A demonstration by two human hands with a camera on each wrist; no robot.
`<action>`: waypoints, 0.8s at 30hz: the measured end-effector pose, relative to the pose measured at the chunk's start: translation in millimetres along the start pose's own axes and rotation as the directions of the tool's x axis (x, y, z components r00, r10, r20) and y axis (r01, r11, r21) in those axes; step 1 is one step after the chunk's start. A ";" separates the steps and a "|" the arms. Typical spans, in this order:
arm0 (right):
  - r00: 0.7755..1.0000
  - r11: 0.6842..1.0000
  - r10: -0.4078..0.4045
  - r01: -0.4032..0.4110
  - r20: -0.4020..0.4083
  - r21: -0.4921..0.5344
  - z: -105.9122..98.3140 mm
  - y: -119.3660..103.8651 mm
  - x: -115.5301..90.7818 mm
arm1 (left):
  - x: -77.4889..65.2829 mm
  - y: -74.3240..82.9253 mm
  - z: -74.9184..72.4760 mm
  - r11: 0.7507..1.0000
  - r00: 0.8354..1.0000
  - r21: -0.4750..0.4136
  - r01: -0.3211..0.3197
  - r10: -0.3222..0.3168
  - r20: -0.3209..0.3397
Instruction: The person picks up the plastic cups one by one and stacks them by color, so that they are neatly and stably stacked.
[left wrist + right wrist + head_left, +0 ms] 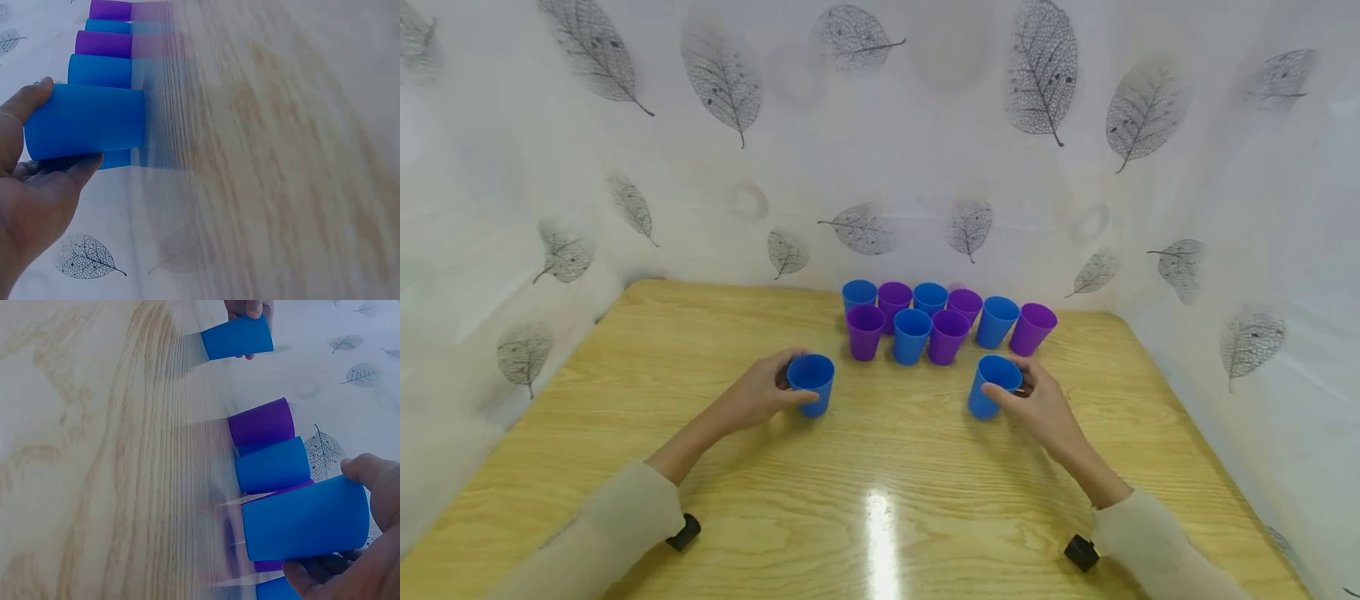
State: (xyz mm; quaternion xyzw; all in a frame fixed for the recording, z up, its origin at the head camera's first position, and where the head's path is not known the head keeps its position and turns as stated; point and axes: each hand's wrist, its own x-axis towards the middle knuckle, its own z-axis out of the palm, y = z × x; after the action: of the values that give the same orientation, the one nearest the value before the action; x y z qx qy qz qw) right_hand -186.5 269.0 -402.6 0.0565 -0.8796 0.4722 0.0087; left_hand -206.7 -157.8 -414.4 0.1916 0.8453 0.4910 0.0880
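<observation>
A pale left sleeve [602, 529] lies nearest, low on the left over the wood-grain table [857, 450], with a small black block [683, 532] beside its cuff. Farther in, the left hand [763, 392] pinches a blue tumbler [812, 383], thumb across its near side, the other fingers curled round its left and far side. To its right and farther off stand a front row of three tumblers [912, 337], purple, blue, purple, and behind them a back row of six [997, 322], alternating blue and purple. Right of centre, the right hand [1047, 408] pinches a second blue tumbler [990, 375], its thumb on the near wall and its fingers round the right and far side. The right sleeve [1157, 542] lies near on the right. Good handling here means even, light pressure, so the thin-looking walls keep their shape, mouths kept upward, and both tumblers held clear of the front row. Each held tumbler sits between thumb and fingers, well apart from the other; whether their bases touch the table, I cannot tell.
</observation>
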 end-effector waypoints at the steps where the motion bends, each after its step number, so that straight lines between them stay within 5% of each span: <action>1: 1.000 1.000 0.000 0.000 0.001 -0.001 0.0 -1.2 -1.5 | -2.3 0.1 -0.2 1.000 1.000 0.001 0.002 -0.002 0.011; 24: 0.992 0.993 -0.094 0.088 0.082 0.079 15.8 -45.6 -11.3 | -11.8 -4.0 4.1 0.998 0.999 -0.060 -0.025 0.027 0.020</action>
State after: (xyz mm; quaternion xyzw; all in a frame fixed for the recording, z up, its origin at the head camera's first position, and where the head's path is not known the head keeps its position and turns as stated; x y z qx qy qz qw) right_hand -169.7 231.9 -374.3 0.1171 -0.8573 0.5013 -0.0098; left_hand -195.5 -161.1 -420.4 0.2049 0.8267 0.5151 0.0960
